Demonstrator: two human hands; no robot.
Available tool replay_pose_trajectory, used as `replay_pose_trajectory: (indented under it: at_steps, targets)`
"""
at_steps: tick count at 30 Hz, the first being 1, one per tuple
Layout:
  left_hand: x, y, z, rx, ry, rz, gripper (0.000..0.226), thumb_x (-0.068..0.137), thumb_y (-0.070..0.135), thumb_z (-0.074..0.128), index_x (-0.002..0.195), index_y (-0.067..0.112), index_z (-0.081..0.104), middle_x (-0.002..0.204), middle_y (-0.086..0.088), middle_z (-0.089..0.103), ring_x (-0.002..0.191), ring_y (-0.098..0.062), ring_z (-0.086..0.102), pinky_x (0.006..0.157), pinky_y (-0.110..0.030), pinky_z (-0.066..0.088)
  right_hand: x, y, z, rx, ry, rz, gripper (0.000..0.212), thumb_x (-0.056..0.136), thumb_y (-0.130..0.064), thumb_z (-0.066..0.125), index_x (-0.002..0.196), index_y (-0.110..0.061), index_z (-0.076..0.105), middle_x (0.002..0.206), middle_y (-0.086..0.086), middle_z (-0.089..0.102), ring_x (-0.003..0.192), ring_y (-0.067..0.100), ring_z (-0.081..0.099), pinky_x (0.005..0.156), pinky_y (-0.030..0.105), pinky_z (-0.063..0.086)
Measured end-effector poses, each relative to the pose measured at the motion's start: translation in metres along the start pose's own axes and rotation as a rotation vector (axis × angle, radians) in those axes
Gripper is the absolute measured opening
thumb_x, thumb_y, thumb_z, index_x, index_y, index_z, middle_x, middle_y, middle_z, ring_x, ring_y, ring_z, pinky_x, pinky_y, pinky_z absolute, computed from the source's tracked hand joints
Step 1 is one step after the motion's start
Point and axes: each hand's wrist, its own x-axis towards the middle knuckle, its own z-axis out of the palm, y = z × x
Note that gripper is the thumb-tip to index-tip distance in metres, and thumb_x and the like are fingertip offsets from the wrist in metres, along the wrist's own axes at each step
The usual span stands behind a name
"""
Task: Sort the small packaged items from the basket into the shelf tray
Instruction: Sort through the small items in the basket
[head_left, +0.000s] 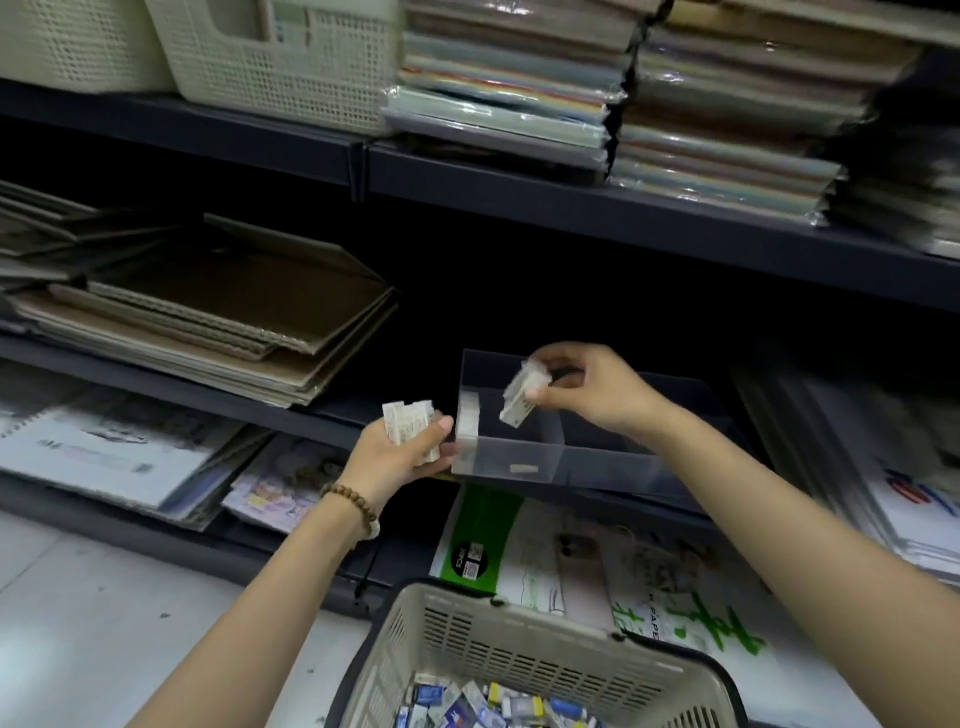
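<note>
the left hand (402, 454) grips spare packets (408, 423) as a ready supply while right-hand fingers (540, 400) pinch one packet (522, 397) above the tray (550, 460), mid-frame.

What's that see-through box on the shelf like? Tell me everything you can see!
The see-through tray is clear plastic, open on top, at the front of the dark shelf. A divider splits it into compartments. A white packet stands at its left end. A small white bit lies low by the front wall. The right hand holds packets just above it.
</note>
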Motion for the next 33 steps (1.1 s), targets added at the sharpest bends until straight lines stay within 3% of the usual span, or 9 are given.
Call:
replay_pose_trajectory:
  at_steps: [4, 7, 15, 19, 23, 27, 31, 33]
  targets:
    - [0.013, -0.012, 0.004, 0.004, -0.035, -0.049, 0.014, 0.083, 0.015, 0.067, 0.091, 0.004, 0.063, 0.079, -0.009, 0.073, 0.081, -0.019, 0.071, 0.065, -0.022, 0.057, 0.026, 0.014, 0.022, -0.273, -0.085, 0.015, 0.049, 0.08, -0.019, 0.074, 0.125, -0.01, 0.055, 0.116, 0.006, 0.057, 0.094, 0.014, 0.057, 0.08, 0.02, 0.044]
    - [0.018, -0.015, 0.003, -0.031, -0.058, -0.062, 0.021, 0.079, 0.02, 0.07, 0.092, 0.004, 0.064, 0.08, -0.011, 0.073, 0.082, -0.021, 0.071, 0.063, -0.02, 0.056, 0.034, 0.019, 0.039, -0.303, -0.1, 0.012, 0.046, 0.079, -0.02, 0.074, 0.122, -0.012, 0.057, 0.112, 0.004, 0.058, 0.088, 0.012, 0.055, 0.073, 0.017, 0.04]
    - [0.02, -0.018, -0.001, -0.063, -0.069, -0.08, 0.026, 0.081, 0.016, 0.07, 0.101, 0.001, 0.065, 0.096, -0.014, 0.071, 0.088, -0.025, 0.071, 0.066, -0.022, 0.057, 0.026, 0.032, 0.062, -0.222, 0.139, 0.06, 0.035, 0.075, -0.02, 0.079, 0.099, -0.013, 0.054, 0.086, 0.001, 0.058, 0.075, 0.014, 0.058, 0.064, 0.021, 0.044]
    - [0.02, -0.018, -0.001, -0.072, -0.072, -0.078, 0.027, 0.08, 0.017, 0.07, 0.101, 0.002, 0.065, 0.098, -0.014, 0.071, 0.089, -0.025, 0.071, 0.066, -0.021, 0.056, 0.026, 0.036, 0.065, -0.214, 0.128, 0.168, 0.046, 0.076, -0.032, 0.077, 0.113, -0.008, 0.062, 0.103, 0.006, 0.068, 0.089, 0.016, 0.063, 0.074, 0.024, 0.048]
    - [0.018, -0.017, -0.002, -0.081, -0.086, -0.088, 0.033, 0.075, 0.021, 0.072, 0.102, 0.003, 0.064, 0.095, -0.011, 0.071, 0.089, -0.023, 0.071, 0.067, -0.021, 0.055, 0.029, 0.034, 0.064, -0.125, 0.055, 0.203, 0.05, 0.08, -0.027, 0.074, 0.123, -0.006, 0.058, 0.116, 0.012, 0.066, 0.1, 0.02, 0.064, 0.089, 0.031, 0.052]
    - [0.017, -0.011, -0.006, -0.076, -0.112, -0.096, 0.032, 0.079, 0.02, 0.068, 0.105, 0.004, 0.062, 0.1, -0.01, 0.068, 0.09, -0.02, 0.07, 0.071, -0.022, 0.056, 0.029, 0.033, 0.061, -0.131, 0.02, 0.211, 0.052, 0.08, -0.029, 0.074, 0.124, -0.007, 0.058, 0.115, 0.01, 0.066, 0.092, 0.014, 0.061, 0.079, 0.022, 0.047]
    - [0.012, 0.002, -0.012, -0.079, -0.17, -0.078, 0.021, 0.086, 0.011, 0.06, 0.107, 0.01, 0.063, 0.1, -0.007, 0.066, 0.087, -0.015, 0.069, 0.071, -0.022, 0.056, 0.027, 0.028, 0.055, -0.116, -0.021, 0.221, 0.048, 0.082, -0.028, 0.072, 0.123, -0.008, 0.057, 0.116, 0.01, 0.065, 0.099, 0.018, 0.062, 0.086, 0.028, 0.05]
    - [0.007, 0.007, -0.013, -0.079, -0.228, -0.083, 0.025, 0.085, 0.012, 0.06, 0.11, 0.01, 0.062, 0.099, -0.008, 0.068, 0.09, -0.016, 0.07, 0.072, -0.022, 0.056, 0.024, 0.022, 0.05, -0.156, 0.045, 0.168, 0.044, 0.084, -0.027, 0.069, 0.122, -0.011, 0.057, 0.114, 0.006, 0.064, 0.099, 0.016, 0.059, 0.083, 0.024, 0.046]
